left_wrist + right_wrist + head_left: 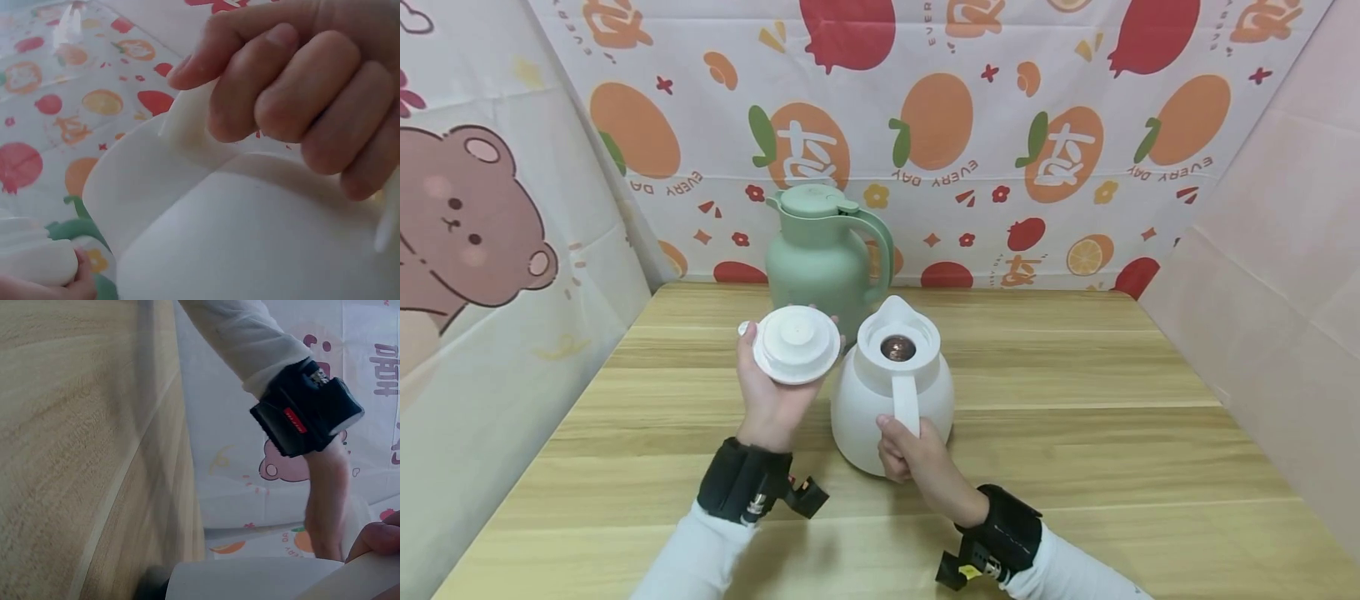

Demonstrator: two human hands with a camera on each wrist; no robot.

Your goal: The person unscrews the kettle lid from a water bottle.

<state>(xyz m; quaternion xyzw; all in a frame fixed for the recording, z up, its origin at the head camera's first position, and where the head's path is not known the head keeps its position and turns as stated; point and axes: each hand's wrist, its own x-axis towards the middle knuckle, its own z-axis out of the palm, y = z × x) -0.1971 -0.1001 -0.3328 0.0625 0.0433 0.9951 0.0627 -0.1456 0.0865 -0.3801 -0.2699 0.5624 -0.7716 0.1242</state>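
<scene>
My left hand (778,400) holds a round white lid (797,343) between thumb and fingers, its stepped inner side facing the head camera. My right hand (917,454) grips the handle (906,404) of a white thermos jug (865,408), fingers curled round it. The jug's mouth is uncovered, with a dark, brownish interior showing, and its spout points away from me. Seen from the left wrist, the right hand's curled fingers (306,94) wrap the handle above the white jug body (250,231). The lid (37,259) shows at lower left there.
A green thermos jug (816,258) with its lid on stands behind, at the back of the wooden table (1060,433). A fruit-printed cloth (1000,208) hangs behind the table, and pale cloths hang at both sides, the left one (580,275) with a bear print.
</scene>
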